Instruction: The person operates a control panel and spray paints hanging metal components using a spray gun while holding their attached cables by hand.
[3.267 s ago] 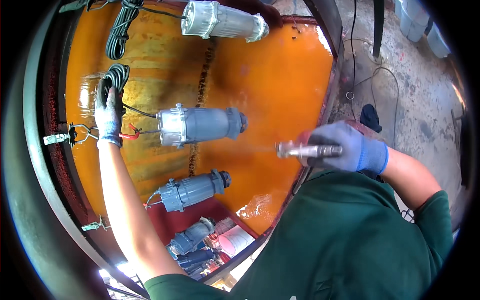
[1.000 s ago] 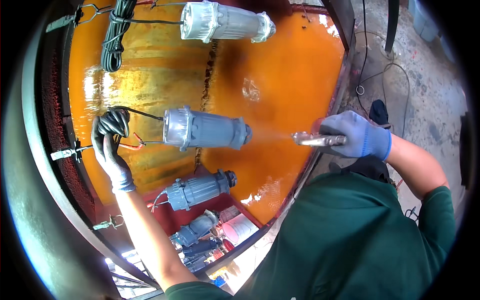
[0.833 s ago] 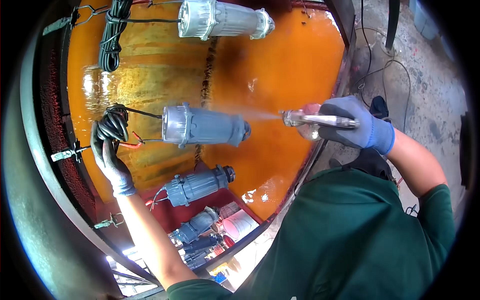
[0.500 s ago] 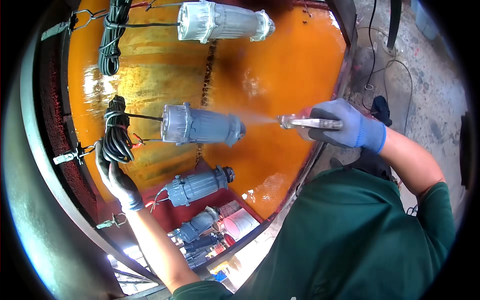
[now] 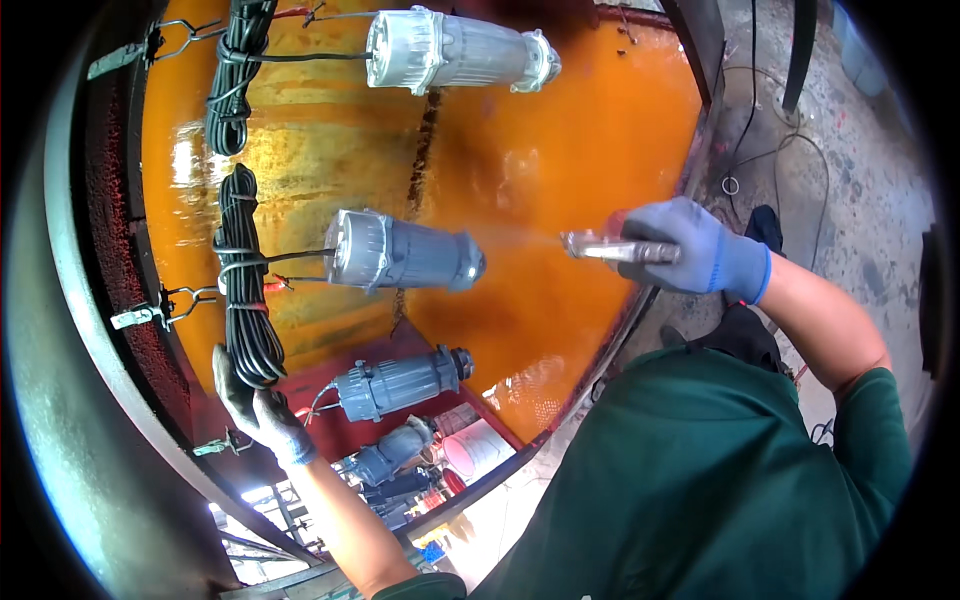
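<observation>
A spray gun (image 5: 620, 248) is gripped in my gloved right hand (image 5: 680, 245), its nozzle facing left. Faint mist crosses the gap to a hanging motor-like pump (image 5: 405, 252), apart from the nozzle. That pump is grey over most of its body and silvery at its left end. A black cable joins it to a tied coil of black cable (image 5: 240, 290). Below the coil's lower end is my gloved left hand (image 5: 258, 405), fingers stretched along the coil's left side and thumb apart. The hand seems to touch the loops; a firm grip does not show.
A silvery pump (image 5: 465, 52) hangs at the top with its own cable coil (image 5: 228, 90). A grey pump (image 5: 400, 384) hangs lower down, above more pumps and a white bucket (image 5: 475, 450). Metal hooks (image 5: 190, 300) line the left frame. Hoses (image 5: 780, 140) lie on the floor.
My left hand has moved down and slightly right, and the cable coil now hangs straighter and lower. The mist looks thinner. My right hand with the spray gun has barely moved.
</observation>
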Demonstrator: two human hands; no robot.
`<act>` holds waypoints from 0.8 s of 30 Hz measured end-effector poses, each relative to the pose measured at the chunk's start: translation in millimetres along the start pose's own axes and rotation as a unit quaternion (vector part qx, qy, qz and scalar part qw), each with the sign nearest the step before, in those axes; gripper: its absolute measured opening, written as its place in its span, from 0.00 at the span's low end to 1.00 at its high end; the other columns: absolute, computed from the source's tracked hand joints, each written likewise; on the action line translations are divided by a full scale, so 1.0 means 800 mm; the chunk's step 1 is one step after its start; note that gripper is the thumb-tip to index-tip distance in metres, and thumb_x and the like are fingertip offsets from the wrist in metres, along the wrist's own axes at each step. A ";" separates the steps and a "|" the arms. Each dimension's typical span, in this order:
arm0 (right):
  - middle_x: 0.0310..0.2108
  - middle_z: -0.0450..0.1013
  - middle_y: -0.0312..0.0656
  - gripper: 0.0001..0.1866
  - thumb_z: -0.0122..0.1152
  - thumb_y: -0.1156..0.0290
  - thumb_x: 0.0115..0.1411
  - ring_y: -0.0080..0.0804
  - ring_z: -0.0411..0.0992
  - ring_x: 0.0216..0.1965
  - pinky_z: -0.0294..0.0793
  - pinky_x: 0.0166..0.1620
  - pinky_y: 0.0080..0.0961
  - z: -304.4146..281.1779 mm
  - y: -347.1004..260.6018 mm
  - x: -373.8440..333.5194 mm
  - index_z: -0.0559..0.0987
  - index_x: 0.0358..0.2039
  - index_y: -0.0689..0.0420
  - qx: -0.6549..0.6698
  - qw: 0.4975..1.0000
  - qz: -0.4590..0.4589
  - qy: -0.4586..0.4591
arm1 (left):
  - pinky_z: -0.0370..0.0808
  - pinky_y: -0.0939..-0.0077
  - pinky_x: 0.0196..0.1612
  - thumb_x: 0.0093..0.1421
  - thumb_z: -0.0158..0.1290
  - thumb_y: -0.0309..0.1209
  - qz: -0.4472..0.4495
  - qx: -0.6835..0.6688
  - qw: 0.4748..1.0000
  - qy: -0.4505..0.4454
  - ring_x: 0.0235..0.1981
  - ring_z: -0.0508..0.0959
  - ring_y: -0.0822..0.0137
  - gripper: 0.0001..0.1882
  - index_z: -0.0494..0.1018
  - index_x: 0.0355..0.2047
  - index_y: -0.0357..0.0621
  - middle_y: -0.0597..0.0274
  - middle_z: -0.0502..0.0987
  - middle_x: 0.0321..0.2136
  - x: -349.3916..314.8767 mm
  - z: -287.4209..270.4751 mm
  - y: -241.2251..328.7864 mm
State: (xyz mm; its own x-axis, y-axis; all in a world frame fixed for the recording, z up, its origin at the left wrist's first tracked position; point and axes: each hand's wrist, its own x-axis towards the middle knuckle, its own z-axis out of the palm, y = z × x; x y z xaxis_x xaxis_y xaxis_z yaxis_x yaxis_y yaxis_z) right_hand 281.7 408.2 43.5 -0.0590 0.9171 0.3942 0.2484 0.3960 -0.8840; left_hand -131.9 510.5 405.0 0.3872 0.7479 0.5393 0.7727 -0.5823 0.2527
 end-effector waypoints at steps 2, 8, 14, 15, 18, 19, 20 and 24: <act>0.25 0.77 0.47 0.09 0.71 0.70 0.57 0.43 0.78 0.27 0.75 0.33 0.33 -0.026 -0.030 0.021 0.81 0.36 0.58 0.202 0.976 0.085 0.002 | 0.60 0.56 0.72 0.61 0.50 0.32 -0.028 -0.016 0.999 0.038 0.69 0.67 0.52 0.35 0.64 0.68 0.29 0.44 0.67 0.69 -0.014 -0.007 -0.008; 0.25 0.77 0.49 0.10 0.71 0.68 0.57 0.46 0.79 0.28 0.75 0.33 0.35 -0.004 0.004 0.007 0.79 0.32 0.58 0.068 0.987 0.113 -0.095 | 0.71 0.55 0.66 0.63 0.50 0.33 -0.012 0.076 0.995 0.060 0.64 0.71 0.54 0.32 0.66 0.67 0.33 0.48 0.69 0.66 -0.046 -0.043 -0.025; 0.24 0.76 0.49 0.10 0.72 0.67 0.58 0.46 0.78 0.27 0.75 0.31 0.36 -0.013 -0.022 0.000 0.80 0.32 0.58 0.227 0.964 0.136 -0.017 | 0.80 0.54 0.57 0.63 0.48 0.30 -0.080 0.058 0.990 0.099 0.61 0.74 0.55 0.30 0.69 0.66 0.34 0.49 0.71 0.64 -0.076 -0.078 -0.048; 0.23 0.76 0.48 0.10 0.72 0.68 0.57 0.45 0.78 0.27 0.75 0.31 0.36 -0.010 -0.020 -0.003 0.80 0.31 0.58 0.199 0.968 0.149 -0.040 | 0.80 0.54 0.57 0.63 0.48 0.30 -0.078 0.056 0.990 0.100 0.61 0.74 0.55 0.30 0.69 0.66 0.34 0.49 0.71 0.64 -0.077 -0.078 -0.051; 0.24 0.75 0.48 0.09 0.71 0.70 0.57 0.46 0.77 0.26 0.74 0.32 0.36 0.011 -0.005 -0.018 0.79 0.31 0.58 0.001 0.995 0.071 -0.076 | 0.60 0.60 0.71 0.61 0.45 0.27 -0.089 0.057 0.986 0.127 0.64 0.73 0.57 0.30 0.70 0.64 0.30 0.48 0.74 0.63 -0.085 -0.078 -0.063; 0.24 0.75 0.48 0.09 0.71 0.70 0.57 0.46 0.77 0.26 0.74 0.32 0.36 0.009 -0.005 -0.020 0.79 0.31 0.58 0.000 0.995 0.070 -0.074 | 0.61 0.60 0.71 0.60 0.44 0.26 -0.093 0.076 0.985 0.126 0.64 0.73 0.57 0.30 0.70 0.64 0.31 0.48 0.74 0.63 -0.084 -0.077 -0.068; 0.24 0.75 0.48 0.08 0.71 0.70 0.57 0.47 0.77 0.26 0.74 0.32 0.36 0.002 -0.017 -0.016 0.79 0.32 0.58 0.058 0.995 0.066 -0.051 | 0.62 0.60 0.71 0.60 0.43 0.26 -0.100 0.099 0.982 0.125 0.64 0.73 0.57 0.31 0.70 0.64 0.31 0.48 0.74 0.64 -0.091 -0.084 -0.071; 0.24 0.74 0.49 0.09 0.71 0.69 0.58 0.47 0.76 0.25 0.72 0.31 0.37 -0.017 -0.039 -0.016 0.79 0.33 0.58 0.236 0.968 0.088 0.009 | 0.65 0.58 0.70 0.62 0.42 0.26 -0.126 0.050 0.983 0.120 0.64 0.73 0.56 0.31 0.68 0.67 0.36 0.49 0.73 0.64 -0.105 -0.095 -0.091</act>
State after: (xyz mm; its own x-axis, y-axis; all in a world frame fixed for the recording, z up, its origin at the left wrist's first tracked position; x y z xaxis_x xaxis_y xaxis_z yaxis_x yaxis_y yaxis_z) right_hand 288.1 383.4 69.1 -0.0383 0.9731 0.2270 -0.2162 0.2137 -0.9527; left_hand -258.9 465.9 402.3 0.0561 0.7605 0.6469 0.8793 -0.3446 0.3288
